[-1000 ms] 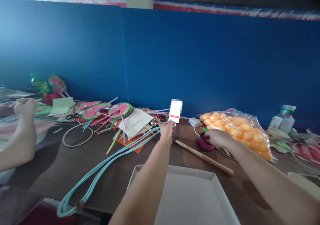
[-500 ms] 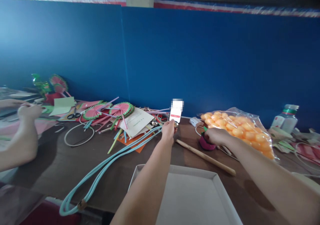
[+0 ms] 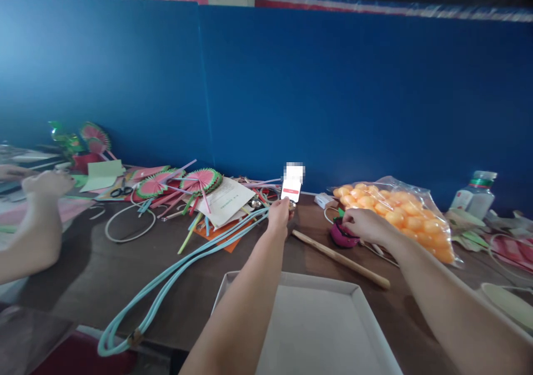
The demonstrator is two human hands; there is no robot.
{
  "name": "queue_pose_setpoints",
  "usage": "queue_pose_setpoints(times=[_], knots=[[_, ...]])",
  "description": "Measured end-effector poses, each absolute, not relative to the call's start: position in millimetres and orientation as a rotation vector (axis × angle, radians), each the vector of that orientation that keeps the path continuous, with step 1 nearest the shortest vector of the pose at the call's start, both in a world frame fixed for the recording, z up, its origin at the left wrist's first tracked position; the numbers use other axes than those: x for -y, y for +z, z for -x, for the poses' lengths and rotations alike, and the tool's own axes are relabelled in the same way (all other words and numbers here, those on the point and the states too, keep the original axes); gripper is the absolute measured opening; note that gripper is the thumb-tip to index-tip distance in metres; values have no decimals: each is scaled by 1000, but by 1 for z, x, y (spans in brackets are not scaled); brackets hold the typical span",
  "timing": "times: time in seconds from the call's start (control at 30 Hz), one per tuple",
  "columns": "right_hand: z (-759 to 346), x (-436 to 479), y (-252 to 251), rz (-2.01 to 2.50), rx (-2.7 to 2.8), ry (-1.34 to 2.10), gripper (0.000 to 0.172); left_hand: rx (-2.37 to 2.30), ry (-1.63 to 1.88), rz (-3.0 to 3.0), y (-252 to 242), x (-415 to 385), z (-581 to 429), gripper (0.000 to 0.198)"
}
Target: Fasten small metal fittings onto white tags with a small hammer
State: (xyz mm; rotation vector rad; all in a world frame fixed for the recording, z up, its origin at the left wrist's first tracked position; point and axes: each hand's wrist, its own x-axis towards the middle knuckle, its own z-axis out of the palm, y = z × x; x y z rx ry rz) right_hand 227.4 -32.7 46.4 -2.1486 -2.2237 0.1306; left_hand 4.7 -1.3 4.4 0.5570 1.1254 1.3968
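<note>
My left hand (image 3: 278, 214) is closed round the lower end of a phone (image 3: 291, 190), whose lit screen is white with a red bar. My right hand (image 3: 364, 223) has its fingers pinched together at the top of a small round purple item (image 3: 343, 235) with a bit of green on it. Whether anything is between those fingertips I cannot tell. Light blue cords (image 3: 183, 270) run close to my left hand. Between my hands a wooden stick (image 3: 340, 259) lies slantwise on the brown table (image 3: 166, 272).
A white tray (image 3: 318, 330) lies at the front under my left forearm. A clear bag of orange balls (image 3: 400, 211) and a bottle (image 3: 474, 196) stand right. Paper fans (image 3: 202, 181), sheets (image 3: 227, 201) and scissors (image 3: 122, 189) clutter the left. Another person's arm (image 3: 35, 230) rests far left.
The view has tilted slightly. My right fingers have shifted slightly at the purple item, whose dark top now shows more. My left hand keeps its hold on the phone.
</note>
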Motion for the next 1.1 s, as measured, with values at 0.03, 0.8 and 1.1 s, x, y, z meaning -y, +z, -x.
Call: queue_pose_setpoints(times=[0.03,0.8,1.1], knots=[[-227,34,45,2147,2220,127,15,-1121,1400,-558,4,1,-5,18],[-201,47,45,1715,1667,604,18,-1101,1390,-528,5,2,-6,17],[-75,56,80,878,1045,1323,32,-994,1384,-416,0,-1,-2,15]])
